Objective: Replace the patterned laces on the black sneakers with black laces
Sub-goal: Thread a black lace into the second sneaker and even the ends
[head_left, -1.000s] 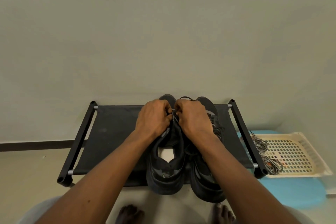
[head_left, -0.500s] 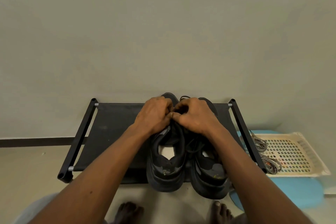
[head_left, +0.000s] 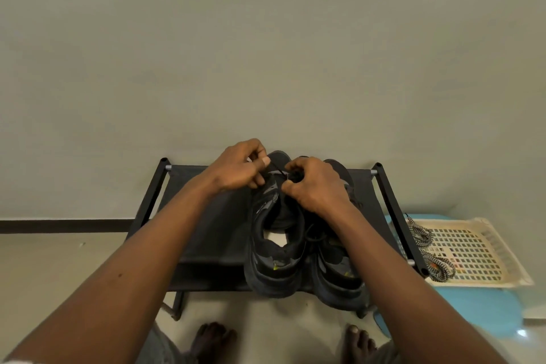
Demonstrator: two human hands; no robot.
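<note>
Two black sneakers stand side by side on a low black rack [head_left: 206, 230], heels toward me: the left sneaker [head_left: 276, 248] and the right sneaker [head_left: 339, 272]. My left hand [head_left: 239, 167] pinches a thin black lace [head_left: 277, 170] above the left sneaker's front. The lace runs taut to my right hand [head_left: 313, 186], which is curled round it over the eyelets. My right hand and forearm hide much of the right sneaker's lacing. The patterned black-and-white laces [head_left: 428, 248] lie in a heap to the right.
A cream perforated tray [head_left: 478, 248] sits on a light blue surface [head_left: 472, 304] right of the rack, with the patterned laces on its left rim. A plain wall stands close behind the rack. My bare feet [head_left: 212, 340] are on the floor in front.
My left hand has lifted up and left, drawing a stretch of black lace out between the hands. My right hand stays over the front of the sneakers. The view has shifted slightly.
</note>
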